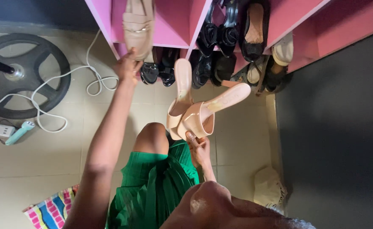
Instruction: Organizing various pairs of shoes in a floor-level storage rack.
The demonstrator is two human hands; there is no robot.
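A tiled floor (34, 157) runs under a pink shoe rack (173, 25), with a round black fan base (23, 76) and a white cable (68, 80) at the left. The left hand (127, 68) grips a beige loafer (138, 25) at the rack's shelf. The right hand (199, 150) is closed on a pair of beige heeled sandals (199, 114), held above the knee.

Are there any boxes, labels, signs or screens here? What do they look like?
None that I can see: no boxes, signs or screens.
Faint mark on the insole of the pale pink heeled sandals in the right hand: too small to tell if it is a label.
The left hand holds a beige loafer at the pink shelf.
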